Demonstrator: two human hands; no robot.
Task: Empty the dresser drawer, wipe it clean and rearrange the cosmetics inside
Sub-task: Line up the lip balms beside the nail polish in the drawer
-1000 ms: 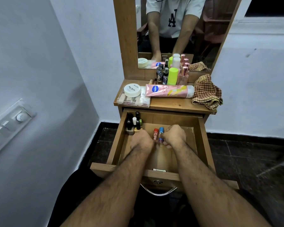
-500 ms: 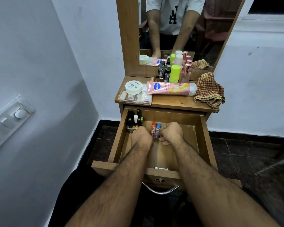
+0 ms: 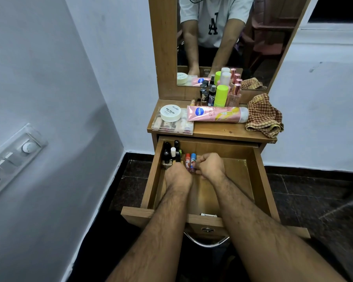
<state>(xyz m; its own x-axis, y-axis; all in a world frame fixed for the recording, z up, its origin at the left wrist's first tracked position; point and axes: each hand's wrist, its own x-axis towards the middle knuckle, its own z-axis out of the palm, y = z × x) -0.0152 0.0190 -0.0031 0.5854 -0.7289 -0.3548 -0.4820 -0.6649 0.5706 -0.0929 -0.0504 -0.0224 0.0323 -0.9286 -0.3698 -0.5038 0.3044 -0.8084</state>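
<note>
Toppling is the main risk here: the small bottles (image 3: 171, 154) stand upright and packed close in the drawer's (image 3: 259, 180) far left corner, and the two slim tubes (image 3: 190, 161), one red-capped and one blue-capped, stand just right of them. A knuckle nudging either group, or a tube set down off balance, would likely knock several over like skittles. A tube could also slip and roll across the bare drawer floor nearer the person.

The right hand (image 3: 211, 166) sits just right of the tubes with its fingers curled in; the fingertips appear to pinch the blue-capped tube low on its body, though the contact itself is partly hidden. The left hand (image 3: 178, 177) lies just in front of the bottles, knuckles up and fingers bent downward out of sight, so whether it holds anything cannot be told.

Judging by the layout, the rearranging stage is under way. Most cosmetics wait on the worktop (image 3: 222, 132) above the drawer: the pink tube (image 3: 216, 114), the white jar (image 3: 170, 113) on a clear case (image 3: 172, 127), and the checked cloth (image 3: 264, 117) at its right end.
</note>
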